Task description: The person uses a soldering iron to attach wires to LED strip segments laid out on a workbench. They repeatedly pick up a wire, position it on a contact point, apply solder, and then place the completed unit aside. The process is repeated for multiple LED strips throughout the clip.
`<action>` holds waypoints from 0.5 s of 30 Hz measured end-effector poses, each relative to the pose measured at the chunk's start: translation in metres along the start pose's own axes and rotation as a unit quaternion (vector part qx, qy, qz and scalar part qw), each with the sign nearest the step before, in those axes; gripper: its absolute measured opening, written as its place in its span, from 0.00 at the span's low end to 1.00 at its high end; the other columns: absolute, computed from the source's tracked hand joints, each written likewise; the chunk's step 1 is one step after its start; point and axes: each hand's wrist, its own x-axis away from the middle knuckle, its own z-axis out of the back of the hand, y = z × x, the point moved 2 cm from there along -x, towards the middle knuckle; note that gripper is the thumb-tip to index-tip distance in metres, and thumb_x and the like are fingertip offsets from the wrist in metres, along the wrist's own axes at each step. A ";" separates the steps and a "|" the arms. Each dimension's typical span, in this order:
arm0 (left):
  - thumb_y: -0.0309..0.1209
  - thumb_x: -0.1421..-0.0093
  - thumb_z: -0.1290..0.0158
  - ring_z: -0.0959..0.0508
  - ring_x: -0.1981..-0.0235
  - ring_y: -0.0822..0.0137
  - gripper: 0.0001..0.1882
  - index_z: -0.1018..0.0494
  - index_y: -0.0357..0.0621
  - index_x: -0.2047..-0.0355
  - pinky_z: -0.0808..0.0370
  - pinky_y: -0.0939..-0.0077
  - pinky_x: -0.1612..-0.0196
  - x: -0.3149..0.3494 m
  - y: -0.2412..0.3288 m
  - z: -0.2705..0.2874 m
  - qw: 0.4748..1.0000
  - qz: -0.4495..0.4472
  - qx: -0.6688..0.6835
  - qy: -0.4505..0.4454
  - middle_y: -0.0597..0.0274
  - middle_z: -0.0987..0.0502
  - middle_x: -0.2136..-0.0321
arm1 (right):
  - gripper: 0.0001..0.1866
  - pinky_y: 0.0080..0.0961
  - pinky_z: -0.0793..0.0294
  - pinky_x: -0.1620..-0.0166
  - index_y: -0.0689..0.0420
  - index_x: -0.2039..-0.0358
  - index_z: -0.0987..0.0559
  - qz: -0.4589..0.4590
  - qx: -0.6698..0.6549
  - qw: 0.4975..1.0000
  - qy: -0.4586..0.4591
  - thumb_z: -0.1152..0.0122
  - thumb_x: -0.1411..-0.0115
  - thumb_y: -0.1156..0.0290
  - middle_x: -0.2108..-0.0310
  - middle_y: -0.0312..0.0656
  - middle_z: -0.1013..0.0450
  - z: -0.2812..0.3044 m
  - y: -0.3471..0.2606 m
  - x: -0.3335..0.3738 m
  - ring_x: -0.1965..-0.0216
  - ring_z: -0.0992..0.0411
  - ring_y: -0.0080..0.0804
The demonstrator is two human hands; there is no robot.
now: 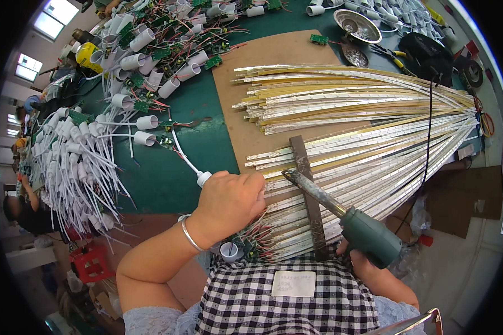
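My left hand [229, 202] is closed at the left ends of the LED strips, and a white plastic end cap [203, 178] with a white cable sticks out beside its fingers. What the fingertips pinch is hidden. My right hand [369, 271] grips the green handle of a soldering iron [370, 237], whose dark tip points left near my left fingers. Long thin LED strips [363, 167] lie fanned out under both hands, tied together at the right. A dark flat bar [308, 201] lies across them. Red wires [257, 231] gather by the near strip ends.
On the green table [162, 190], white caps with green circuit boards [145, 42] heap at the back left; cabled caps [75, 145] hang over the left edge. A brown board [237, 125] lies under the strips. Metal bowl [357, 26], pliers [394, 56] and a black cord [428, 134] are at right.
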 end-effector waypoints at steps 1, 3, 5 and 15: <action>0.27 0.52 0.43 0.26 0.82 0.61 0.07 0.32 0.46 0.76 0.35 0.69 0.76 0.000 0.000 0.000 1.000 0.001 -0.001 -0.004 0.63 0.28 0.84 | 0.16 0.22 0.23 0.65 0.65 0.52 0.29 0.013 -0.012 1.000 -0.014 0.47 0.41 0.76 0.63 0.43 0.29 0.002 0.000 0.001 0.70 0.24 0.26; 0.28 0.50 0.45 0.26 0.81 0.61 0.06 0.32 0.45 0.76 0.35 0.68 0.75 -0.001 0.001 0.001 1.000 0.002 -0.004 -0.012 0.62 0.28 0.84 | 0.16 0.22 0.23 0.65 0.65 0.52 0.29 0.008 -0.016 1.000 -0.011 0.47 0.41 0.76 0.64 0.43 0.28 0.004 0.001 0.003 0.70 0.24 0.26; 0.28 0.50 0.44 0.26 0.81 0.61 0.06 0.32 0.46 0.76 0.35 0.68 0.75 0.000 0.001 0.001 1.000 0.002 -0.007 -0.007 0.62 0.28 0.84 | 0.16 0.23 0.23 0.66 0.65 0.52 0.29 0.011 -0.015 1.000 -0.006 0.46 0.41 0.76 0.65 0.43 0.27 0.005 0.001 0.005 0.70 0.23 0.27; 0.26 0.53 0.43 0.26 0.80 0.61 0.06 0.30 0.47 0.75 0.34 0.69 0.75 0.001 0.003 0.002 1.000 0.014 -0.020 -0.004 0.64 0.26 0.83 | 0.30 0.20 0.34 0.74 0.60 0.45 0.31 -0.010 0.020 1.000 0.016 0.49 0.38 0.49 0.71 0.39 0.28 0.006 0.012 0.011 0.75 0.29 0.24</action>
